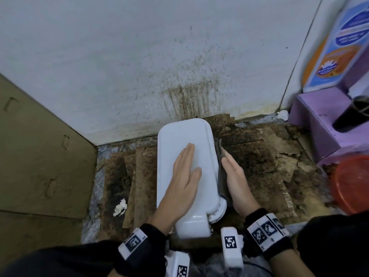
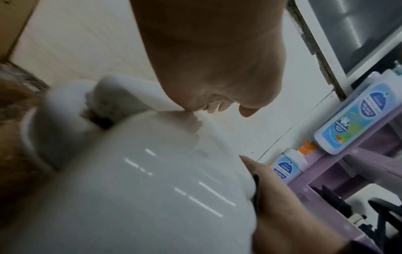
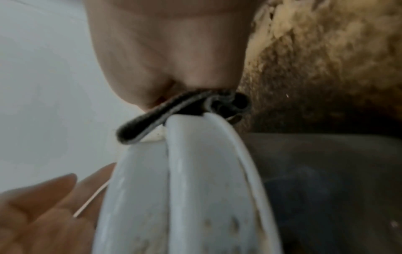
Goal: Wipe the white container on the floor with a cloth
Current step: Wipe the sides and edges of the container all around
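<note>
A white plastic container [image 1: 179, 136] lies on its side on the dirty floor against the wall, its capped neck toward me. My left hand [image 1: 185, 172] rests flat on its upper face with straight fingers. My right hand [image 1: 235, 176] presses a dark grey cloth [image 1: 220, 154] flat against the container's right side. In the left wrist view the container [image 2: 141, 189] fills the lower frame under my palm [image 2: 206, 60]. In the right wrist view the folded cloth [image 3: 152, 116] sits between my palm [image 3: 174, 60] and the container's handle ridge [image 3: 195, 171].
Stained cardboard sheets [image 1: 259, 156] cover the floor. A flat cardboard box [image 1: 40, 146] leans at left. A purple shelf [image 1: 319, 116] with a black bottle [image 1: 351, 112] stands at right, a red basin [image 1: 353, 182] below it. Crumpled tissue [image 1: 119, 207] lies left of the container.
</note>
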`<state>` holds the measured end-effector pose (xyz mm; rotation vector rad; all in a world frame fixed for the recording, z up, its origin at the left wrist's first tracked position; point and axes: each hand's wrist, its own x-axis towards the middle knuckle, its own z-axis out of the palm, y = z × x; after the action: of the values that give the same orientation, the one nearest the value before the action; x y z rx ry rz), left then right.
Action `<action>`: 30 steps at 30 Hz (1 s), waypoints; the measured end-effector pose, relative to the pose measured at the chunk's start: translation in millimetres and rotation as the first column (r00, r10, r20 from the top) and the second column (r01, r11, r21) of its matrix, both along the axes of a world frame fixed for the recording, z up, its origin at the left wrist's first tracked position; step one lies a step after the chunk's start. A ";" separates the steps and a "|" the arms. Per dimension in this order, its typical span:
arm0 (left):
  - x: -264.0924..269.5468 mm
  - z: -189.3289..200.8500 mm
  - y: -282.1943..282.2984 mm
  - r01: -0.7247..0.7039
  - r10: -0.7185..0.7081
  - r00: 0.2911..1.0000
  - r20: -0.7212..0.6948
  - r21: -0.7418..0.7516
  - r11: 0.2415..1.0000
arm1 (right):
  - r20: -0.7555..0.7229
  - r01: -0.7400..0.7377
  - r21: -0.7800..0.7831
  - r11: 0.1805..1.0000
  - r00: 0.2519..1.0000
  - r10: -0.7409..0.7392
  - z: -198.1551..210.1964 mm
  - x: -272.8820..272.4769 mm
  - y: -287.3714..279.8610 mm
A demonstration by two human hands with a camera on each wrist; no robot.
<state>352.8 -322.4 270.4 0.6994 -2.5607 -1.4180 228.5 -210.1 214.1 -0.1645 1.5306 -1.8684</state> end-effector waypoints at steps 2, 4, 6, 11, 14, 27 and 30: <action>4.6 -5.3 -6.3 -0.062 0.053 0.996 -0.072 -0.138 0.989 | -0.084 -0.047 0.083 0.995 0.995 0.054 -0.1 -3.9 3.4; 11.4 -13.0 -14.6 -0.164 0.144 0.985 -0.098 -0.248 0.955 | -0.152 -0.083 0.141 0.986 0.983 0.104 3.7 -2.7 4.2; 19.5 -18.5 -21.6 -0.300 0.297 0.953 -0.053 -0.268 0.915 | -0.196 -0.099 0.177 0.979 0.971 0.134 9.9 1.5 3.6; 30.7 -18.8 -27.9 -0.470 0.464 0.840 0.283 -0.049 0.881 | -0.280 -0.107 0.317 0.942 0.939 0.200 15.8 6.6 0.5; 29.5 -21.5 -28.4 -0.467 0.459 0.861 0.216 -0.020 0.884 | -0.240 -0.105 0.322 0.941 0.952 0.188 14.4 4.0 0.5; 2.1 20.5 -82.4 -0.152 0.161 0.977 0.139 -0.076 0.986 | -0.228 0.331 0.116 0.936 0.926 -0.299 20.1 48.3 -7.4; -4.9 22.7 -92.7 -0.064 0.071 0.984 0.160 -0.051 0.997 | -0.207 0.339 0.169 0.926 0.930 -0.303 19.8 58.2 -16.9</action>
<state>347.8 -415.1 293.1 0.9207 -2.6519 -1.3286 286.7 -227.0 233.9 0.0185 1.9587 -1.9726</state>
